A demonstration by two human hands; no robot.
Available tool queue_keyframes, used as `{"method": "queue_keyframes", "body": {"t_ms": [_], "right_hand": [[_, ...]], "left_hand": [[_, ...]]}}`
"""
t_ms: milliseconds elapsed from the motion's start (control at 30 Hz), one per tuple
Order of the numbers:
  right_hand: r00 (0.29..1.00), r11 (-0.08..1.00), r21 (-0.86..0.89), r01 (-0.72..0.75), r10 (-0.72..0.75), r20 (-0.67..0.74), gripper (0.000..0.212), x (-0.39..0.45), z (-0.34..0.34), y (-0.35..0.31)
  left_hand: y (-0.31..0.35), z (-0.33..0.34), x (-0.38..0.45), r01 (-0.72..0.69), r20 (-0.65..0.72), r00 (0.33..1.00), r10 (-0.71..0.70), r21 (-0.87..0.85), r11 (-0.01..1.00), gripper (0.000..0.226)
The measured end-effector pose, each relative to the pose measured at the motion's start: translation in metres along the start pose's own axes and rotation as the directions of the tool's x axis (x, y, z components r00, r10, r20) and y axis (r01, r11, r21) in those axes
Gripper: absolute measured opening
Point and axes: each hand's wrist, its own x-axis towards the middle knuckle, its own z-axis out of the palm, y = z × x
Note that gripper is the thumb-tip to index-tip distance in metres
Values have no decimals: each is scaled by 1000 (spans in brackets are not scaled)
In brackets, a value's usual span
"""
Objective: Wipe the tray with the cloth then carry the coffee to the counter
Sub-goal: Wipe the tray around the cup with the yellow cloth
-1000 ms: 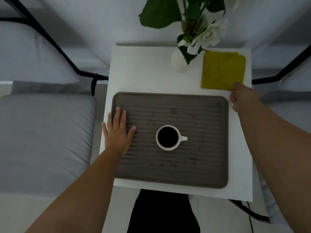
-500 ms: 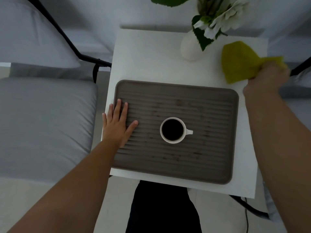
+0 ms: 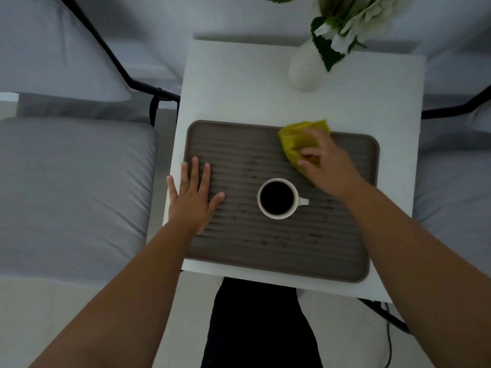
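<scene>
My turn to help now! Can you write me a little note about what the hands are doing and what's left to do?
Left hand: flat on the tray's left edge, steadying it.
Right hand: grips the bunched yellow cloth on the tray's far right part.
Coffee cup: full, mid-tray, handle pointing right.
Done: cloth on the tray.
Left: wipe off the brown specks, mind the cup, then carry the coffee to the counter.

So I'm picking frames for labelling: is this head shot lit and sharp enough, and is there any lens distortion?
Head view: dim, flat, bluish light with no glare and only soft shadows; the cup and ribbed tray read clearly, with specks visible. The right hand on the cloth is slightly soft. Wide-angle bending shows on the table edges. The flowers are cropped at the top.
</scene>
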Motion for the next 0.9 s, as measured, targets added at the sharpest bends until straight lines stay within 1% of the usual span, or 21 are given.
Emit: {"method": "queue_keyframes", "body": {"t_ms": [67, 100, 133, 200, 267, 300, 367, 433, 533, 600, 667, 733, 800, 900], "right_hand": [[990, 967, -229, 111, -88, 109, 47, 12, 16, 16], [987, 929, -339, 146, -116, 108, 44, 15, 18, 24], [987, 899, -407, 163, -146, 72, 41, 15, 20, 35], [982, 871, -467, 154, -186, -23, 37, 7, 21, 47], [975, 869, -469, 156, -211, -66, 31, 2, 23, 55], [977, 872, -465, 154, -204, -59, 29, 3, 22, 54], [982, 881, -443, 166, -187, -6, 27, 15, 19, 49], [974, 883, -411, 226, -194, 117, 25, 33, 18, 38], [905, 863, -378, 335, -182, 386, 26, 66, 24, 4], [843, 851, -350, 390, -178, 507, 28, 84, 36, -24], [783, 815, -355, 459, -182, 594, 29, 98, 53, -45], [749, 786, -357, 504, -192, 634, 30, 106, 67, -57], [740, 788, -337, 515, -210, 639, 29, 106, 71, -60], [692, 770, -293, 566, -251, 677, 25, 94, 57, -46]], "left_hand": [[4, 7, -2, 21, -38, 999, -21, 3, 1000, 75], [7, 10, -3, 32, -47, 998, -32, -12, 999, 74], [9, 13, -4, 39, -54, 998, -40, -33, 999, 73], [13, 18, -5, 48, -83, 995, -52, -55, 997, 71], [14, 23, -6, 63, -114, 991, -69, -54, 997, 68], [14, 25, -6, 70, -128, 989, -76, -53, 996, 67], [15, 28, -6, 73, -144, 986, -80, -56, 996, 64], [17, 30, -4, 74, -149, 985, -82, -63, 995, 62], [16, 33, -4, 82, -164, 982, -91, -65, 995, 61], [15, 33, -4, 81, -170, 981, -91, -63, 995, 61], [16, 33, -4, 78, -170, 982, -88, -68, 995, 61], [16, 33, -4, 77, -166, 982, -87, -67, 995, 61], [16, 33, -4, 83, -162, 982, -93, -66, 994, 61], [16, 33, -4, 87, -162, 982, -97, -68, 994, 61]]}}
